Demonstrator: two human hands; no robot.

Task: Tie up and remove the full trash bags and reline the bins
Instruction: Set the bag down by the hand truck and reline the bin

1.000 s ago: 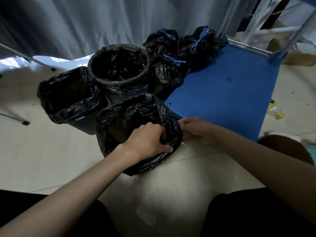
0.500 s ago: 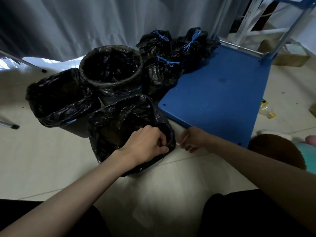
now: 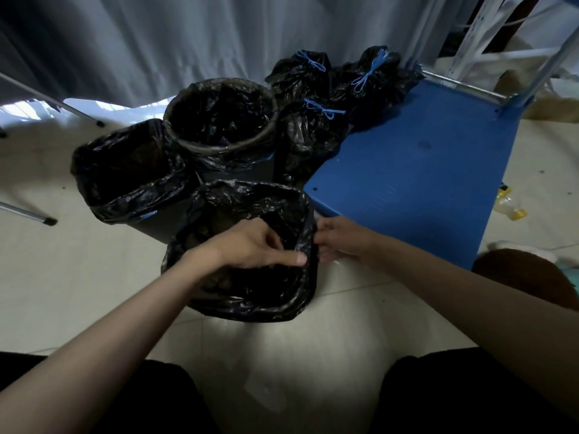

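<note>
— Bins first: how many, and where do they stand?

— Three, close together on the pale floor. The nearest bin sits between the two forearms, with a black liner folded out over its rim. Behind it to the left stands a second lined bin, and behind that a round bin, also lined in black.

— What are the hands doing?

— Both are at the right edge of the nearest bin. The left hand reaches in over the opening, fingers curled, thumb stretched along the plastic at the rim; it looks to be pinching the liner there. The right hand is outside the same edge, its fingertips against the plastic. Whether it truly grips the liner or only touches it, I cannot tell, since the bag hides the fingertips.

— And the full bags?

— Three tied bags stand in a cluster behind the round bin, each closed at the neck with a blue drawstring. Two of them rest on the far corner of a blue platform, which lies just right of the bins.

— Anything else nearby?

— A grey curtain hangs behind, and a small yellow bottle lies on the floor past the platform.
</note>
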